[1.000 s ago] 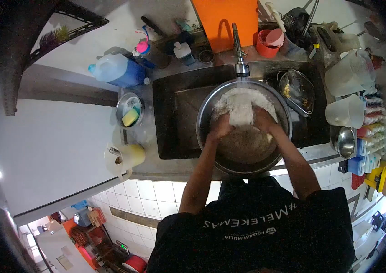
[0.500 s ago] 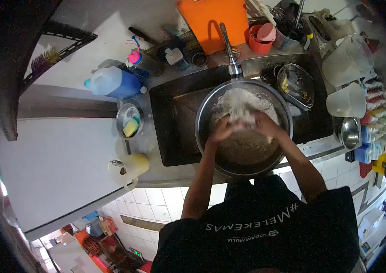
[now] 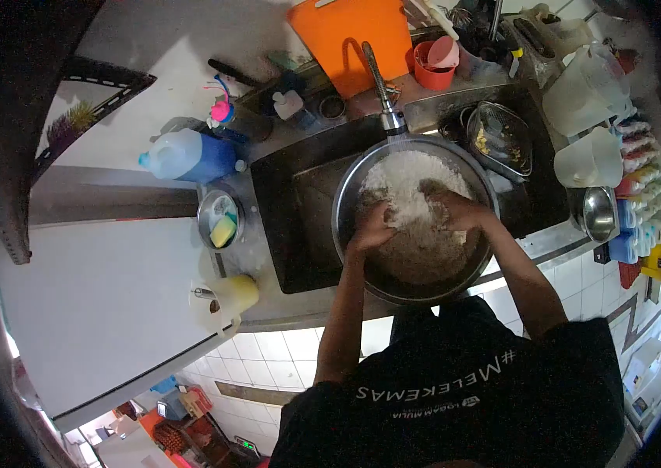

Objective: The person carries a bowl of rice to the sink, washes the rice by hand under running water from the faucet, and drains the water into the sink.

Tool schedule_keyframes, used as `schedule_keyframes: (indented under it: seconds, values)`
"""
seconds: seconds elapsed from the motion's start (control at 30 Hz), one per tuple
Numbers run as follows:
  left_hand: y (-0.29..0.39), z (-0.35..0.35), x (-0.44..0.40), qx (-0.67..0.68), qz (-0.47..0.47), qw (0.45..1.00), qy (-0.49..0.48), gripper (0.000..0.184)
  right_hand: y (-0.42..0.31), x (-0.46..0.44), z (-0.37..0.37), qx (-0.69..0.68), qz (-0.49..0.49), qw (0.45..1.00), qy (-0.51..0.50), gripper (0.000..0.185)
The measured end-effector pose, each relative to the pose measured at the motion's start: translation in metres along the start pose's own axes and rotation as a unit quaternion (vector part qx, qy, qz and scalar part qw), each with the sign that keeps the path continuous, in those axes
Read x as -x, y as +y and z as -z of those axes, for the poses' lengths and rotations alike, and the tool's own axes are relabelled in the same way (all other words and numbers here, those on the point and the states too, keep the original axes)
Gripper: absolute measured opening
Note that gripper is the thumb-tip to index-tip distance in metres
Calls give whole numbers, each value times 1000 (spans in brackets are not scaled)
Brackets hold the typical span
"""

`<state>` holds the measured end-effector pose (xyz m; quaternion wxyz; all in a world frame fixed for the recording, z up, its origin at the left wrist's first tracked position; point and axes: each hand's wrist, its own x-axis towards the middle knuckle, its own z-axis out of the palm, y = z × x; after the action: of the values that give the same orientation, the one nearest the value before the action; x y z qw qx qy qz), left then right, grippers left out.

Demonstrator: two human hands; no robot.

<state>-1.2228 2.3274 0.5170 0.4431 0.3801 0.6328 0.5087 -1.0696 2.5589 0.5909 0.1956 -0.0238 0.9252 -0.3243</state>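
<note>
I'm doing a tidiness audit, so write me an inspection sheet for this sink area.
Surface: metal counter around a dark sink.
Job's things: bowl of white grains, over the sink near the tap.
Clutter: blue jug, sponge in a dish, orange board, red tub, mesh basket.
Hands: left hand and right hand inside the bowl, at the grains; grip unclear.
Cables: nothing seen.
Surroundings: white tiles, white panel on the left.

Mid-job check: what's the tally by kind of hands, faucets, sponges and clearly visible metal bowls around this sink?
Hands (left hand, right hand): 2
Faucet: 1
Sponge: 1
Metal bowls (large bowl, sponge-holding bowl, right-side bowl): 3
Total: 7
</note>
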Motion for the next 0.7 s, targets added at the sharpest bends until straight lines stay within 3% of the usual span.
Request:
schedule_keyframes:
  seconds: [0.03,0.1,0.13,0.2,0.23,0.3,0.33,0.4,0.43,0.47,0.5,0.53,0.6,0.63,0.7]
  values:
    - [19,-4,0,1,3,1000,-2,71,12,-3,-11,-3,-1,1000,-1,85]
    - [55,-10,-9,-128,161,960,190,82,50,-18,-42,-90,-59,979,172,76]
    - [44,-14,-22,-129,160,960,190,82,48,-31,-43,-90,-58,979,173,76]
    - [24,-29,-44,-151,100,928,325,66,28,-64,-50,-318,-164,885,298,78]
    - [27,-28,-46,-151,100,929,323,66,5,-66,-34,-318,-166,884,299,78]
    - [48,-22,-46,64,219,934,273,73,-47,-47,15,-491,-261,811,184,78]
    - [65,-14,-43,62,218,937,265,73,-45,-37,15,-493,-265,807,192,78]
    - [91,-7,-16,106,320,940,-60,80,-40,-10,5,-244,-105,961,81,77]
    - [80,-13,-5,106,318,940,-64,80,-47,7,1,-243,-109,960,84,77]
    - [55,-19,9,-221,149,962,-51,74,-59,24,-6,-58,-114,990,61,71]
    - [32,-24,19,-515,-36,856,-29,69,-67,35,-12,126,-114,985,30,65]
    - [13,-28,21,-514,-33,857,-29,69,-64,32,-17,125,-112,986,27,65]
    - [-14,-39,18,-484,30,865,130,58,-52,13,-34,112,-262,956,75,67]
    - [-9,-42,6,-486,28,864,133,58,-45,0,-37,118,-275,947,117,75]
    - [1,-46,-16,-279,5,914,294,54,-33,-29,-39,69,-310,938,140,79]
